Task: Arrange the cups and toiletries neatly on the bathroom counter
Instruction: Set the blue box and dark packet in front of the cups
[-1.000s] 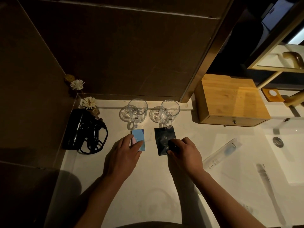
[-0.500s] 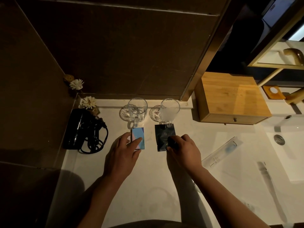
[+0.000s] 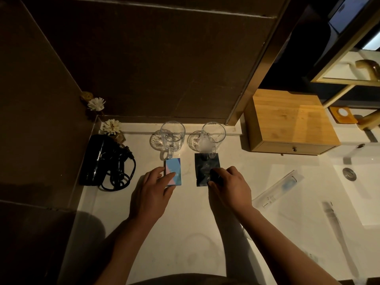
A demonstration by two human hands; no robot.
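Two clear glass mugs stand side by side near the back wall of the white counter (image 3: 181,223): the left mug (image 3: 172,136) and the right mug (image 3: 212,136), handles toward me. In front of the left mug lies a small blue and pink box (image 3: 174,170); my left hand (image 3: 153,192) grips its near end with thumb and fingers. In front of the right mug lies a dark sachet (image 3: 205,168); my right hand (image 3: 230,188) pinches its near right corner. A wrapped toothbrush (image 3: 277,187) lies to the right of my right hand.
A black hair dryer (image 3: 102,161) with coiled cord lies at the left by the wall, beside white flowers (image 3: 111,126). A wooden drawer box (image 3: 292,122) stands at the back right. The sink (image 3: 362,192) is at the far right, with a second wrapped item (image 3: 333,214) at its edge.
Both hands have nudged the blue box and the dark sachet slightly toward the mugs; their far ends now sit closer to the mug handles. Nothing else has moved.
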